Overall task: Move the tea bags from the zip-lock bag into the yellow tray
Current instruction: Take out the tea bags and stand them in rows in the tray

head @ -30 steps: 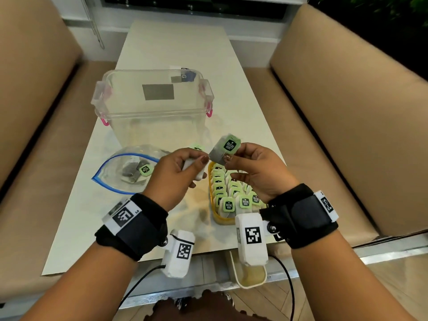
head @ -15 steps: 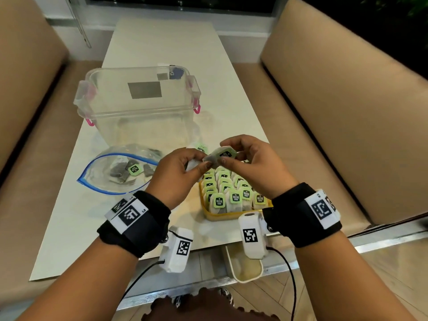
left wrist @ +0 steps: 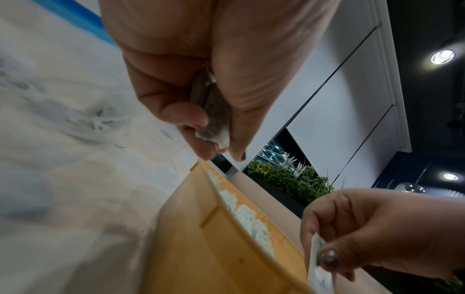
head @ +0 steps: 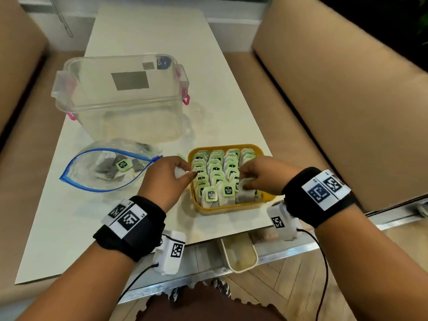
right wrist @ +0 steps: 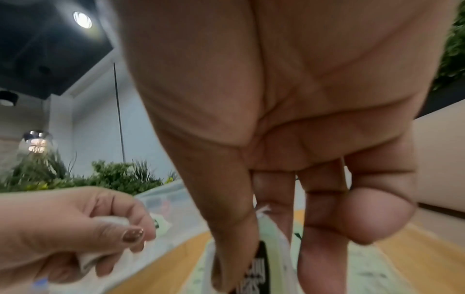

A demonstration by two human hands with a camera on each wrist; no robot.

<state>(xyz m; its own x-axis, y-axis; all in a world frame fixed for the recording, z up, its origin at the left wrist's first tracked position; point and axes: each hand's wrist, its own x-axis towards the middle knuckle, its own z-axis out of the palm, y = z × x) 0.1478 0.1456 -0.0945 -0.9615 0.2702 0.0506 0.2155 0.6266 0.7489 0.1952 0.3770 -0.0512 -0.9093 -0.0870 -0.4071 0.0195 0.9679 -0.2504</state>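
The yellow tray (head: 231, 208) sits near the table's front edge, packed with rows of green-tagged tea bags (head: 212, 195). My right hand (head: 246, 181) pinches a tea bag (head: 245, 194) at the tray's front right corner; its wrist view shows the tag (right wrist: 259, 264) between thumb and finger. My left hand (head: 185, 173) hovers at the tray's left rim and grips another tea bag (left wrist: 214, 119). Left of the tray lies the blue-rimmed zip-lock bag (head: 76, 181), open, with several tea bags (head: 115, 167) inside.
A clear plastic box (head: 120, 98) with pink latches stands behind the zip-lock bag. The white table (head: 150, 31) runs on behind it, between tan benches (head: 335, 100). A small cream container (head: 238, 253) hangs below the table's front edge.
Both hands came down from above the table to the tray. My right hand lowered its tea bag into the front right corner, and my left hand moved to the tray's left rim.
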